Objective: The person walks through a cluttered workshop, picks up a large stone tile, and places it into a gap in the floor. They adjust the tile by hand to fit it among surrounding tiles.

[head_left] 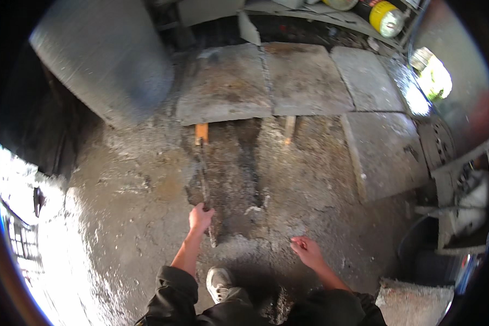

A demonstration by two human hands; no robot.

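While a long thin stick [203,174] is being gripped by the left hand [201,218] at about 7 o'clock from the middle of the view, the right hand [305,251] is held out over the ground [119,190] at 5 o'clock, fingers loosely curled. Whether anything is pinched in that one can't be told, it's too blurry. The stick's far end is pointed at roughly 11 o'clock, right by an orange block [201,133] that's partly covered by a slab [225,81] at 12. Whether block and stick are touching can't really be made out. Its near end is left poking out past the fist, toward the shoe [218,285] at 6 o'clock. Another strip of wood [289,129] is tucked under the second slab's edge [309,111] at 2 o'clock. More flat grey stuff is laid around too: one big slab [386,152] at 3 o'clock, plus a rough piece [413,301] down at 4. A big grey drum [108,60] is seen at 10 o'clock.
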